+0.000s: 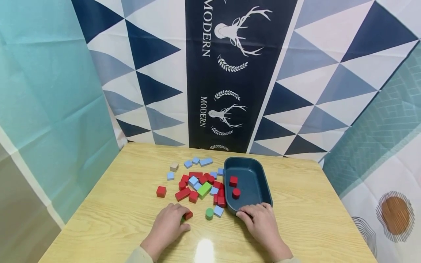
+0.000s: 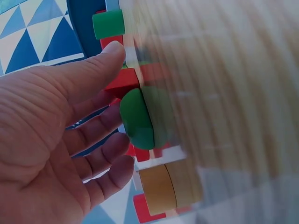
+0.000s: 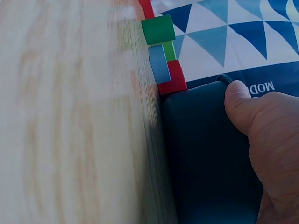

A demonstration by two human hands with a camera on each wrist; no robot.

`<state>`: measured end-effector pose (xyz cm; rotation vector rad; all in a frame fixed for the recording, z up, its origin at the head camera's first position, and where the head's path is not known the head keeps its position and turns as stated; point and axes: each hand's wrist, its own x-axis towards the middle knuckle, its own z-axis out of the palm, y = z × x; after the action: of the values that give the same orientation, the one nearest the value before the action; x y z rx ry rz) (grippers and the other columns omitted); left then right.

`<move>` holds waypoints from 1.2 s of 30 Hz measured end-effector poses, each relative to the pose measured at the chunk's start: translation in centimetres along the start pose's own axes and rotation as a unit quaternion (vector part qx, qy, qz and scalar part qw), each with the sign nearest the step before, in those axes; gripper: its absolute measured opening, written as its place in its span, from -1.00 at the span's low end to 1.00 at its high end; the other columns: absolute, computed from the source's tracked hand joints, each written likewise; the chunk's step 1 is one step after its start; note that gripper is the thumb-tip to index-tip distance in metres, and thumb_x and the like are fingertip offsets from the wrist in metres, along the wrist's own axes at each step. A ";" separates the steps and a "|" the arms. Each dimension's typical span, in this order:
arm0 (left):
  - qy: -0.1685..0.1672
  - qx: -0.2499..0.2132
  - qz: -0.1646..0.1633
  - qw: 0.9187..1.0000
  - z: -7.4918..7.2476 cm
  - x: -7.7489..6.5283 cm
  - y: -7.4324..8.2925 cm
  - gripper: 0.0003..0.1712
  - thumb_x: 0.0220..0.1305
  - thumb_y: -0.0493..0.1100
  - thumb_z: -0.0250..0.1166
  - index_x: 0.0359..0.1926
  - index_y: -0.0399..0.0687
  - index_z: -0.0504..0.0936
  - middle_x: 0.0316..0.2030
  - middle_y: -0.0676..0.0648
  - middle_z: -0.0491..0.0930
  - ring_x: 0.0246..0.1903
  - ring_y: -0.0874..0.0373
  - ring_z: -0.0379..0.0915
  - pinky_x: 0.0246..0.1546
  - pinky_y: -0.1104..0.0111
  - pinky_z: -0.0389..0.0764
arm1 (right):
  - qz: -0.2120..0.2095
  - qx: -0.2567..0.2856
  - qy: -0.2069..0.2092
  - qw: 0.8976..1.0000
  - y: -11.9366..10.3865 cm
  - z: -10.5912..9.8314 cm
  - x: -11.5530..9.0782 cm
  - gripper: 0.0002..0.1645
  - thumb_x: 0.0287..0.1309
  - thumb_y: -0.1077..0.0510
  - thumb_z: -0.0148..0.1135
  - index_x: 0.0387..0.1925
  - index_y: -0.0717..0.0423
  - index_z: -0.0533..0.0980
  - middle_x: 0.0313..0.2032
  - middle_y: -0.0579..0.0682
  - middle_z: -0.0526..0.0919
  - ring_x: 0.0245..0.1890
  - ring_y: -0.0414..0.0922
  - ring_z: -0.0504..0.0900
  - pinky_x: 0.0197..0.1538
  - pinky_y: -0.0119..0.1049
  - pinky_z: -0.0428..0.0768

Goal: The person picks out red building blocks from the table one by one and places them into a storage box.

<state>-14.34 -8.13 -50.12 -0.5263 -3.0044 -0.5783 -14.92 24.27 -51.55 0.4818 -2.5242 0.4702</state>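
My left hand (image 1: pixel 169 221) is low over the table, with its fingers beside a red block (image 1: pixel 188 215). A rounded green block (image 2: pixel 137 119) stands by the same fingers, mostly hidden by the hand in the head view. The left thumb is spread apart from the fingers. Close to the little finger in the left wrist view is a tan block (image 2: pixel 159 189). My right hand (image 1: pixel 261 223) grips the near rim of a dark blue tray (image 1: pixel 260 179), thumb over the edge. Inside it lie a red cube (image 1: pixel 233 181) and a red cylinder (image 1: pixel 236 193).
Several red and blue blocks are heaped left of the tray, with a light green block (image 1: pixel 204 190) on top. A green cylinder (image 1: pixel 209 213) and a blue block (image 1: pixel 218 211) stand between the hands. Further out are a red cube (image 1: pixel 161 191) and a wooden cube (image 1: pixel 174 167).
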 end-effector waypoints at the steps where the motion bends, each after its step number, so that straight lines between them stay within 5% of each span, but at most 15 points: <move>1: -0.003 -0.001 0.004 1.000 0.0 0.1 0.1 -0.50 0.12 0.02 0.66 0.05 -0.03 0.79 -0.12 -0.01 0.78 -0.17 0.08 0.58 -0.08 0.12 0.68 | -0.001 0.000 0.000 1.000 0.0 0.0 0.0 -0.87 0.07 -0.02 0.65 -0.35 -0.18 0.79 -0.37 -0.26 0.83 -0.30 -0.30 0.75 0.06 -0.04 0.54; 7: -0.030 0.010 0.025 0.999 0.1 0.4 0.5 -0.45 0.19 0.01 0.62 0.18 -0.02 0.76 -0.16 0.00 0.78 -0.20 0.09 0.60 -0.08 0.12 0.69 | 0.001 -0.001 -0.001 1.000 0.1 0.0 0.0 -0.86 0.06 -0.01 0.65 -0.34 -0.20 0.79 -0.37 -0.27 0.83 -0.30 -0.31 0.74 0.06 -0.05 0.54; 22: -0.034 0.005 0.050 0.998 -0.1 1.6 1.2 -0.61 0.17 0.14 0.61 -0.11 0.05 0.80 -0.44 0.20 0.52 -0.41 0.29 0.31 -0.27 0.31 0.47 | 0.003 0.003 -0.005 1.000 0.2 -0.1 -0.1 -0.88 0.09 -0.03 0.64 -0.33 -0.25 0.79 -0.34 -0.31 0.83 -0.28 -0.33 0.74 0.08 -0.05 0.52; 26: -0.018 -0.014 0.063 0.998 -1.8 3.9 3.2 -0.59 0.23 0.15 0.58 -0.02 0.06 0.79 -0.39 0.18 0.60 -0.38 0.29 0.37 -0.25 0.32 0.50 | 0.002 0.001 0.000 1.000 0.3 -0.2 -0.2 -0.88 0.08 -0.03 0.64 -0.33 -0.25 0.79 -0.35 -0.32 0.83 -0.28 -0.33 0.74 0.07 -0.06 0.51; 31: -0.014 -0.050 0.078 0.996 -3.6 8.3 7.2 -0.53 0.29 0.24 0.52 0.07 0.11 0.78 -0.25 0.13 0.68 -0.28 0.28 0.47 -0.25 0.39 0.56 | -0.026 -0.004 0.026 0.999 0.6 -0.2 -0.2 -0.85 0.03 -0.02 0.66 -0.35 -0.22 0.79 -0.37 -0.30 0.83 -0.31 -0.34 0.74 0.03 -0.08 0.52; 36: -0.042 -0.111 0.066 0.991 -2.6 12.3 10.0 -0.51 0.29 0.24 0.51 0.06 0.06 0.77 -0.20 0.06 0.72 -0.26 0.26 0.50 -0.26 0.42 0.60 | -0.058 -0.002 0.049 0.997 0.5 0.2 -0.2 -0.83 -0.01 -0.02 0.66 -0.36 -0.19 0.79 -0.37 -0.28 0.83 -0.34 -0.33 0.73 0.00 -0.07 0.53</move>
<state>-22.63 3.60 -42.91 -0.7745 -2.9677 -0.9070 -15.09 24.71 -51.91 0.5859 -2.3878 0.4347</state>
